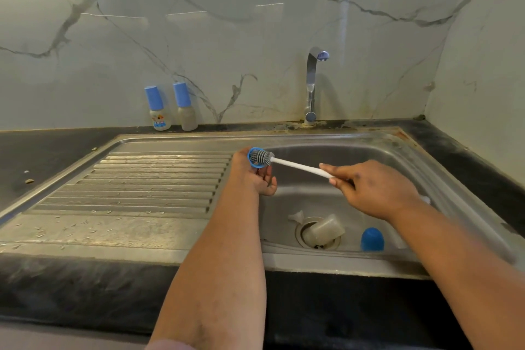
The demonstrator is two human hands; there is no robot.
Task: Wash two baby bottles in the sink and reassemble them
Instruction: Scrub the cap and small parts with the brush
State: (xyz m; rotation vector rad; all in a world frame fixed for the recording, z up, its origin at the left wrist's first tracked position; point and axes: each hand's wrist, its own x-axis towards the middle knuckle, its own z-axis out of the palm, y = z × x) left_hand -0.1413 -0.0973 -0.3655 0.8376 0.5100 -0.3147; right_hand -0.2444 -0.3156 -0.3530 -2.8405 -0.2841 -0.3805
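Observation:
My left hand (257,175) holds a blue bottle collar ring (253,158) over the sink basin's left edge. My right hand (369,187) grips the white handle of a bottle brush (298,165), whose grey bristle head sits inside the ring. In the basin (397,162) lie a clear bottle body (326,229) on the drain, a clear teat (297,215) beside it and a blue cap (372,239). Two assembled baby bottles with blue caps (159,108) (185,106) stand on the counter against the wall.
A chrome tap (312,85) rises behind the basin, with no water running. The ribbed steel drainboard (142,182) spreads to the left. Dark countertop (42,156) surrounds the sink, with a few crumbs at the far left.

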